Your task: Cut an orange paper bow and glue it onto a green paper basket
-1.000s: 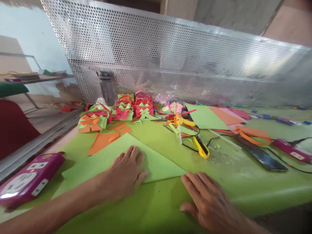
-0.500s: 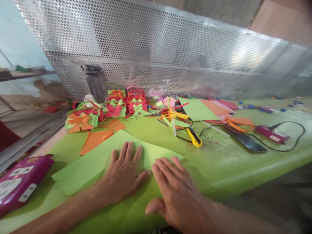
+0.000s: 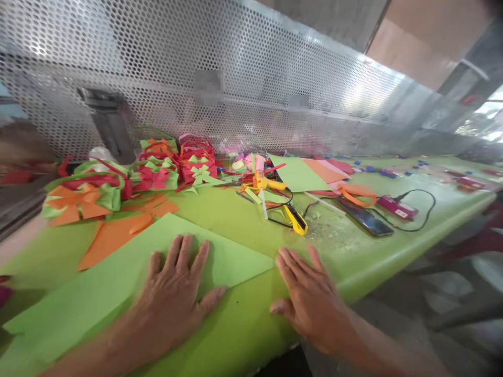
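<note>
A large light-green paper sheet (image 3: 106, 272), folded to a point at its right end, lies on the green-covered table (image 3: 243, 335). My left hand (image 3: 176, 283) rests flat on the sheet with its fingers spread. At the sheet's right tip is my right hand (image 3: 310, 293), fingers stretched out and thumb apart, palm toward the table; it holds nothing. Just beyond the sheet on the left are orange paper pieces (image 3: 113, 235). Farther off lies a yellow glue gun (image 3: 271, 182), and nearer than it a yellow-and-black cutter (image 3: 295, 220).
Small paper bags with flower cut-outs (image 3: 82, 193) stand at the back left, before a dark bottle (image 3: 110, 125). Coloured sheets (image 3: 298, 173), a phone (image 3: 365, 215) and a purple power strip (image 3: 396, 207) with a cable lie rightward. Behind rises a perforated metal panel (image 3: 165, 78).
My right hand has slid off the sheet's right part to its tip, away from my left hand, which stays flat on the paper. The view has turned to the right.
</note>
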`<state>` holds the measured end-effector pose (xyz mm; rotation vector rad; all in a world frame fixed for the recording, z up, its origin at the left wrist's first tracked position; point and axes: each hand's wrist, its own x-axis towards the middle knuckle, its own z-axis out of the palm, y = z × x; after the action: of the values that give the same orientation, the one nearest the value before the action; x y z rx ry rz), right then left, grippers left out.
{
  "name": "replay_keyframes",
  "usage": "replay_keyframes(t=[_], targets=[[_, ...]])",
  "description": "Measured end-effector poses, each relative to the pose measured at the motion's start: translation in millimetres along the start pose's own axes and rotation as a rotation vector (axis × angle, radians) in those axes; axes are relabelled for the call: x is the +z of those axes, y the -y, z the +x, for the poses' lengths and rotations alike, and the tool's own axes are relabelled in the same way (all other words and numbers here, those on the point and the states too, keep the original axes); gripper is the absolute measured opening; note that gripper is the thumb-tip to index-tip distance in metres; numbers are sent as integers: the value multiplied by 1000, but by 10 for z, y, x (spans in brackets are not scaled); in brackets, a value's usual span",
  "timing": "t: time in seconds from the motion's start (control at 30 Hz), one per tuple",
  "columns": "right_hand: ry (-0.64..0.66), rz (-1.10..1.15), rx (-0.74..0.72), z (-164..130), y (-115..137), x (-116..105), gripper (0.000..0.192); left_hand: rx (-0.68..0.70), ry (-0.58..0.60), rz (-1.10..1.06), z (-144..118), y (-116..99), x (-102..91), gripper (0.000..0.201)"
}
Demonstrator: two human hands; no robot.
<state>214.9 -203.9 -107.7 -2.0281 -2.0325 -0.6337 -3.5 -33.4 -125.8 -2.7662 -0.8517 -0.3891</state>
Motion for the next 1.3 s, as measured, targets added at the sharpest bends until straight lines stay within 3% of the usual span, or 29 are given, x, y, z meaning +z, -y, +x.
replay_keyframes(t=[0.2, 0.4, 0.47, 0.57, 0.67, 0.8, 0.97, 1.13, 1.3], targets=[[9, -7, 22, -79, -168, -38, 66, 14, -10, 7, -16, 17, 1, 79], [-82, 107, -3, 205, -136, -237, 60, -35, 102, -70, 38, -28, -123, 68], [27, 258, -96, 405, -96, -298, 56, -47, 162, -95, 96, -57, -195, 67], [292, 473, -171, 779, -45, -305, 47, -33, 258, -142, 193, -83, -283, 70], [379, 603, -167, 1139, -13, -194, 32, 21, 321, -177, 259, -69, -312, 75], [330, 662, -181, 1413, 55, 66, 38, 69, 331, -199, 289, -39, -313, 75], [349, 652, -263, 1396, 160, 326, 62, 47, 353, -223, 297, -82, -381, 78], [396, 543, -283, 1327, 163, 391, 65, 2, 417, -295, 271, -114, -498, 81], [423, 487, -309, 1327, 141, 433, 67, -57, 511, -258, 70, -36, -626, 83]])
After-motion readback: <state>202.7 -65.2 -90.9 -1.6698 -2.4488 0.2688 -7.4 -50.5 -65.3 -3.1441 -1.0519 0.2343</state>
